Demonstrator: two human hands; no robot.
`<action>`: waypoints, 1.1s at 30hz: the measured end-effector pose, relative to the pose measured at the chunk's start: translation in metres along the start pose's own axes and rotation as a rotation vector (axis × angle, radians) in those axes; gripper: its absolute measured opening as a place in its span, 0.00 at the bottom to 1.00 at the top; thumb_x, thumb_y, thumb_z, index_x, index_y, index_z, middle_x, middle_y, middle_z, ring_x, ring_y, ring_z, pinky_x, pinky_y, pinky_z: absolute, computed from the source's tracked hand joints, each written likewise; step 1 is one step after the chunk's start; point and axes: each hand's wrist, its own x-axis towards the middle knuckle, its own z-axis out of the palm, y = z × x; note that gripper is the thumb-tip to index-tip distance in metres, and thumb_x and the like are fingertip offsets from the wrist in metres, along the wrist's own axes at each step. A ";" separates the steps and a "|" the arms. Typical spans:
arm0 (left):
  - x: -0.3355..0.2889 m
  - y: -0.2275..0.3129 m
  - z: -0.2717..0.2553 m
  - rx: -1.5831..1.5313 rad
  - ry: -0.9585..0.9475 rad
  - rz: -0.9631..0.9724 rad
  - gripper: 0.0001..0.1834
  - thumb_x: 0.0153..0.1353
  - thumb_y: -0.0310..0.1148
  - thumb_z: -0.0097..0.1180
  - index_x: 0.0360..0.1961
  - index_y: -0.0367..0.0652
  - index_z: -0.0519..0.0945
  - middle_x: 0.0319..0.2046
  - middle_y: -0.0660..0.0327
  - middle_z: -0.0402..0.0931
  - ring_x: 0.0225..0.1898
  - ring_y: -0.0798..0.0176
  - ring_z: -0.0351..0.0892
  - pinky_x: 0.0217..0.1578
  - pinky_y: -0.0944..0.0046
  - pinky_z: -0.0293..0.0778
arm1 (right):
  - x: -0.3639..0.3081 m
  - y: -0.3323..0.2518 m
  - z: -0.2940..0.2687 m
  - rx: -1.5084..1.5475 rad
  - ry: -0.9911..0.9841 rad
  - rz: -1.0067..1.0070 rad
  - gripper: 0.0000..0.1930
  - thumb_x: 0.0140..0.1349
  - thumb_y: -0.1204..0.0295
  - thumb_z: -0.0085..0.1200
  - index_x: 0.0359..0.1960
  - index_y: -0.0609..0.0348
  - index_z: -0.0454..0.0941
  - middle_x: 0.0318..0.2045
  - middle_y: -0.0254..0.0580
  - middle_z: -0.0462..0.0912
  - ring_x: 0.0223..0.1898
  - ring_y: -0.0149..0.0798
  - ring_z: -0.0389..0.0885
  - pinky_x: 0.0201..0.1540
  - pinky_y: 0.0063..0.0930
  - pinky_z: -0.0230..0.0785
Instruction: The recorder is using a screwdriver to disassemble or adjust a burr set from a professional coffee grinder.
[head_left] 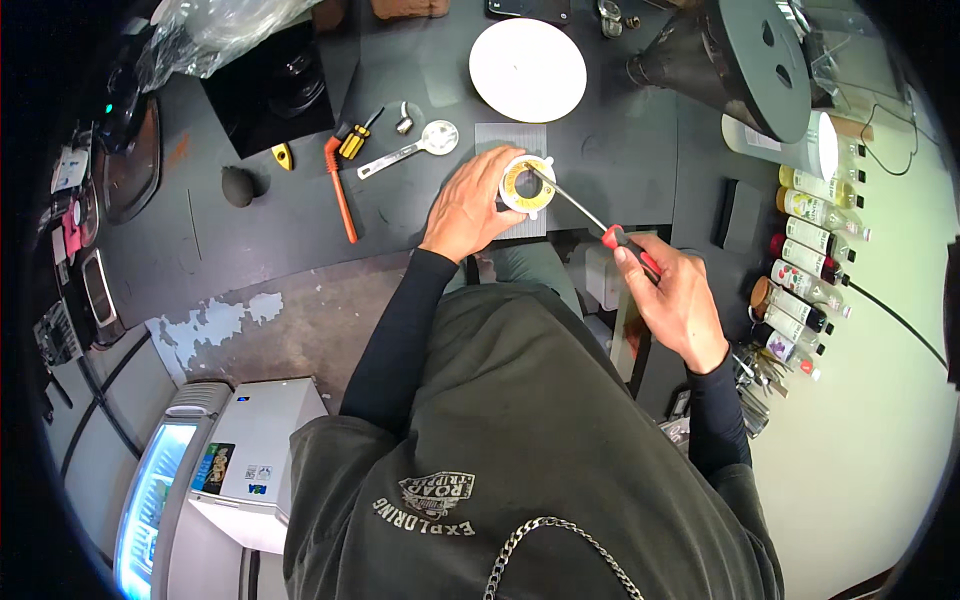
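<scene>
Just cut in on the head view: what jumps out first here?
At the centre of the dark workbench, the left hand steadies a small round white part with a yellowish ring while the right hand pokes a red-handled screwdriver into it. Just beyond lies a white disc; a row of small bottles lines the right edge.

White plate (527,68) at the far edge; orange-handled tool (340,190) — metal spoon (412,148) beside it; bottles (808,262) rightward.
</scene>
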 end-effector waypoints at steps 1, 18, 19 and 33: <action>0.000 0.001 -0.001 0.002 0.006 0.006 0.43 0.46 0.32 0.76 0.65 0.45 0.70 0.62 0.53 0.74 0.62 0.45 0.74 0.64 0.50 0.71 | 0.001 -0.002 0.000 -0.010 -0.002 -0.005 0.20 0.72 0.57 0.57 0.46 0.66 0.83 0.23 0.57 0.80 0.26 0.59 0.81 0.33 0.43 0.72; -0.003 0.000 0.006 -0.022 0.051 0.060 0.42 0.48 0.34 0.77 0.65 0.43 0.70 0.60 0.52 0.76 0.60 0.47 0.75 0.61 0.50 0.72 | 0.008 -0.020 -0.009 -0.172 -0.010 -0.017 0.21 0.72 0.55 0.55 0.42 0.65 0.85 0.20 0.58 0.79 0.24 0.61 0.81 0.32 0.45 0.72; -0.004 0.002 0.010 0.005 0.108 0.046 0.42 0.47 0.35 0.77 0.64 0.43 0.70 0.59 0.52 0.76 0.59 0.46 0.76 0.61 0.50 0.72 | 0.011 -0.021 -0.013 -0.174 -0.006 -0.014 0.21 0.72 0.55 0.55 0.42 0.65 0.85 0.20 0.58 0.79 0.24 0.61 0.81 0.32 0.45 0.72; -0.007 0.010 0.026 0.027 0.235 0.026 0.45 0.49 0.43 0.80 0.65 0.39 0.69 0.58 0.50 0.76 0.60 0.46 0.74 0.61 0.50 0.71 | 0.089 -0.086 -0.077 0.285 -0.677 0.519 0.18 0.74 0.59 0.50 0.40 0.65 0.80 0.26 0.28 0.72 0.14 0.18 0.56 0.10 0.17 0.44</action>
